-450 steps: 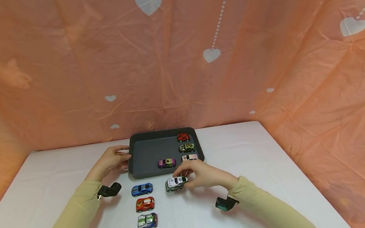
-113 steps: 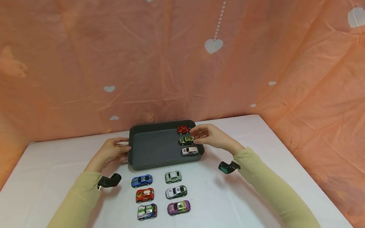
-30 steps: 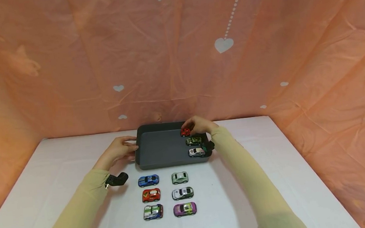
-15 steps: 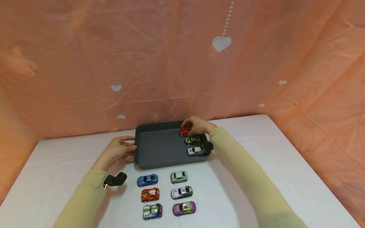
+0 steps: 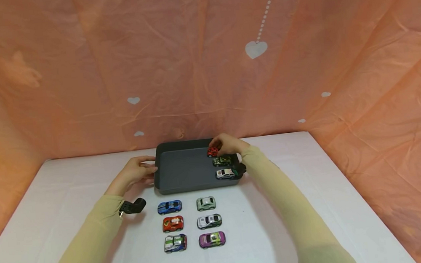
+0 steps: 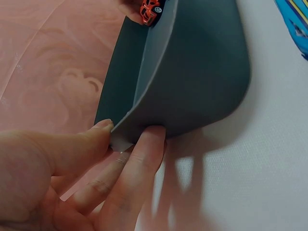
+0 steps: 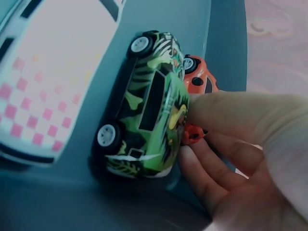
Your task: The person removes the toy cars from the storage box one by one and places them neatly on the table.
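Note:
My left hand (image 5: pixel 135 172) pinches the left rim of the dark grey tray (image 5: pixel 178 190), thumb at the edge and fingers on the outer wall in the left wrist view. Inside the tray's far right corner, my right hand (image 5: pixel 228 144) grips a red toy car (image 5: pixel 212 151) with black spots. The right wrist view shows that red car (image 7: pixel 197 79) partly hidden by the thumb and by a green camouflage toy car (image 7: pixel 161 106). The camouflage car (image 5: pixel 222 161) sits just nearer than the red one. Nearest in that row is a white toy car (image 5: pixel 224 173) with pink checks.
On the white tablecloth before the tray stand two columns of toy cars. The left column has blue (image 5: pixel 170 207), red (image 5: pixel 173 223) and green-and-silver (image 5: pixel 175 243) cars. Pale green (image 5: pixel 206 203), silver-white (image 5: pixel 209 221) and purple (image 5: pixel 212 239) cars form the right one. Orange curtain (image 5: pixel 176 88) hangs behind.
Since the oldest frame, the silver-white car and the purple car have come to stand on the table. My right hand has moved from the camouflage car to the red car. The left hand stays put.

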Demonstrator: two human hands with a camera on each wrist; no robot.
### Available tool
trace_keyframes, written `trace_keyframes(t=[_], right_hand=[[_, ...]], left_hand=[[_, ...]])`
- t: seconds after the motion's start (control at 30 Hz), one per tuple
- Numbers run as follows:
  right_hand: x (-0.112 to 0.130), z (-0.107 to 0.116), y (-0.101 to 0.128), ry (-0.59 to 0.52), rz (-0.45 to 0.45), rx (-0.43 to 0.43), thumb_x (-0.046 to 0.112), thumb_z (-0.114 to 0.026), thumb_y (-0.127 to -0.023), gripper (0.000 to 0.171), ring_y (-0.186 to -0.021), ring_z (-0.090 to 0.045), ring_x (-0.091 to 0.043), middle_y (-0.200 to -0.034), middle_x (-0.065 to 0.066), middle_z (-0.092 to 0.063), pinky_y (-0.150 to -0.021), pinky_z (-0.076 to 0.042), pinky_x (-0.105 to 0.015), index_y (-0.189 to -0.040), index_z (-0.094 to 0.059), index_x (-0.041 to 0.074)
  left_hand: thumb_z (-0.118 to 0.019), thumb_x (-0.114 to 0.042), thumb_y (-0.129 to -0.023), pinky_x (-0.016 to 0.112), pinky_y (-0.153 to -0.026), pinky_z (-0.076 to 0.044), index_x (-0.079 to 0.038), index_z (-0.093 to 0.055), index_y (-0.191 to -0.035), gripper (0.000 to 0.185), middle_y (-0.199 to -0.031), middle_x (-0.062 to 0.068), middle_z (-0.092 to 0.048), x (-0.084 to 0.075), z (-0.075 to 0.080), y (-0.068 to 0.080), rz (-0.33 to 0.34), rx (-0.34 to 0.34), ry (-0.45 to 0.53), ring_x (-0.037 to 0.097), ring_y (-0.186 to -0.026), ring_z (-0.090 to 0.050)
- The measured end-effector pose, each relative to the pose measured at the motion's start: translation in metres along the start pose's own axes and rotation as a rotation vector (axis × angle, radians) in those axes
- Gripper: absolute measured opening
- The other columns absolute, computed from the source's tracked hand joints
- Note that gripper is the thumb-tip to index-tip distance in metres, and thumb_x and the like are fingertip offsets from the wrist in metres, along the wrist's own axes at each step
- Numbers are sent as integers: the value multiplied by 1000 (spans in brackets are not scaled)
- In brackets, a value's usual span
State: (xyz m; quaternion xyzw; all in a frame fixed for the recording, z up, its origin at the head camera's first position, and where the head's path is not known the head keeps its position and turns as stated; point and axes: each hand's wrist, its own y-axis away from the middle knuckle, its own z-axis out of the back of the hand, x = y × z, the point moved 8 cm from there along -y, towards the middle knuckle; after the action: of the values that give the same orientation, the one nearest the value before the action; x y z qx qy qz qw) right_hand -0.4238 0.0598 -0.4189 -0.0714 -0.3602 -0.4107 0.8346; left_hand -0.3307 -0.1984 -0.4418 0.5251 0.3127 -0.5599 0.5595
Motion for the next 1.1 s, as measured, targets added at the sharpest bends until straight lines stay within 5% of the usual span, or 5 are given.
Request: trace_keyframes(t=[0.5,1.1], right_hand=[[5,13,9,-3,41,-41,-12,-63,-77,44,-106,-58,-28,-120,-20,-62,-87,-50,-32,-121,-61,-7],[45,27,51,29,169,-44,-4,-66,-81,43,-102,-60,-22,-118,-10,-63,-90,-49,-33,-123,-62,1]], left_hand=[[-56,2,-94,34,-71,-57,12,-34,-140,52,-123,36,-52,-2,-1,1,-3,-9,-18,22,-85,-67],[-56,3,-93,33,-68,-58,13,-34,-139,52,-121,36,-54,0,-2,-3,-23,-11,4,22,-85,-66]])
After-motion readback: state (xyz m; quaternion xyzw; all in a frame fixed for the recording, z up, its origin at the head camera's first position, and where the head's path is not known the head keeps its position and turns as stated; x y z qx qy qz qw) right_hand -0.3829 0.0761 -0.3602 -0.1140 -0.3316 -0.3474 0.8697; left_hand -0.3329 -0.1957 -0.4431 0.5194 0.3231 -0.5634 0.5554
